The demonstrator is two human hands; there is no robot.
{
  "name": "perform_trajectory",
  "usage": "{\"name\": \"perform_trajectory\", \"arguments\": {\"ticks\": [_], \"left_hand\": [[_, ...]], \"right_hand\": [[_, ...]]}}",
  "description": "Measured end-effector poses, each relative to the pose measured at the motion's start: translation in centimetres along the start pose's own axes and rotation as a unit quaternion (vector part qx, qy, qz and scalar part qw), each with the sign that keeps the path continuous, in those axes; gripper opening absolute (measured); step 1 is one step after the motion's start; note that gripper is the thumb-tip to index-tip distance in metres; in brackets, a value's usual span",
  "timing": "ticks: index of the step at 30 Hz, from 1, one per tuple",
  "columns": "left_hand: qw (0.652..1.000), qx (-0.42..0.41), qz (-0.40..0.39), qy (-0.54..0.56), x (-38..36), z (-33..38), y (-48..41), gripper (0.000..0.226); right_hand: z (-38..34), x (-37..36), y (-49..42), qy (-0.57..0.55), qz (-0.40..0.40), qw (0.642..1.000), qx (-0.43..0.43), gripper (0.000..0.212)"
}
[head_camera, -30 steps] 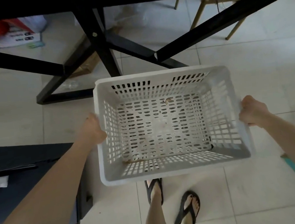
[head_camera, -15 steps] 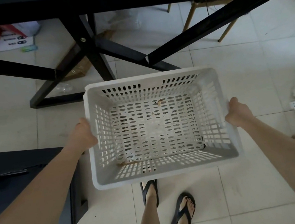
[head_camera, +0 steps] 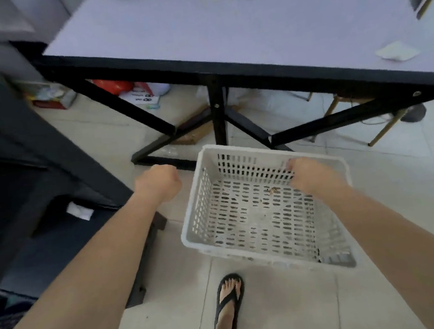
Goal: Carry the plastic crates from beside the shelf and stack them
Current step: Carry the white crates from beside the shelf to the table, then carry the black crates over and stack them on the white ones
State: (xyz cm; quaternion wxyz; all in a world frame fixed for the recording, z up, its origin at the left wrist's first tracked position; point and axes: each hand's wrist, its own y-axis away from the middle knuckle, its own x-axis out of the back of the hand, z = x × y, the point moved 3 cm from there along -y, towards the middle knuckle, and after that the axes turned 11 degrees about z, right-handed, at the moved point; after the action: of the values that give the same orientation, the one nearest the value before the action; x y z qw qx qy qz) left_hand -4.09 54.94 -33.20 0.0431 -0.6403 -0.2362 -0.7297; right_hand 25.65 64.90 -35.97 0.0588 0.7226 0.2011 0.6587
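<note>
The crate (head_camera: 264,210) sits low over the tiled floor (head_camera: 294,304), just in front of the black table (head_camera: 222,28) frame, empty but for a small scrap on its mesh bottom; whether it rests on the tiles or hangs just above them I cannot tell, as the picture is blurred. The right hand (head_camera: 306,175) reaches over into the crate at its far wall, fingers curled down against the slots; it seems to hook that wall, though a firm grip is not clear. The left hand (head_camera: 158,184) is closed in a loose fist beside the crate's left rim, apart from it and holding nothing.

No second crate shows here, so I judge this one to be the base of the stack; to do the step well, set it flat and square on the tiles, clear of the table's foot and of the sandalled foot (head_camera: 229,295); leave room around it so that the next crate can drop straight down.
</note>
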Motion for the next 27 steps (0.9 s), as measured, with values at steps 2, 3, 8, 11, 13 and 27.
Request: {"name": "perform_trajectory", "arguments": {"ticks": [2,3,8,11,13,27], "left_hand": [[0.999,0.037,0.027,0.002,3.1,-1.6,4.5,0.021],[0.997,0.057,0.044,0.002,4.5,-2.7,7.1,0.02],[0.988,0.134,0.078,0.025,9.6,-10.1,21.6,0.032],[0.978,0.194,0.064,0.03,12.0,-15.5,30.3,0.033],[0.967,0.245,0.057,0.03,13.1,-19.7,36.1,0.034],[0.832,0.535,0.133,0.063,10.6,-51.4,79.0,0.035]], "right_hand": [[-4.9,2.5,2.3,0.038,-0.005,0.996,0.074,0.034],[-7.5,3.6,3.9,0.05,0.002,0.992,0.113,0.034],[-19.9,6.6,15.2,0.032,0.054,0.956,0.288,0.036],[-26.7,6.7,22.7,0.016,0.026,0.924,0.38,0.036],[-31.7,6.8,27.6,0.049,-0.002,0.901,0.432,0.035],[-66.8,-2.0,66.0,0.115,-0.039,0.745,0.656,0.043]]}}
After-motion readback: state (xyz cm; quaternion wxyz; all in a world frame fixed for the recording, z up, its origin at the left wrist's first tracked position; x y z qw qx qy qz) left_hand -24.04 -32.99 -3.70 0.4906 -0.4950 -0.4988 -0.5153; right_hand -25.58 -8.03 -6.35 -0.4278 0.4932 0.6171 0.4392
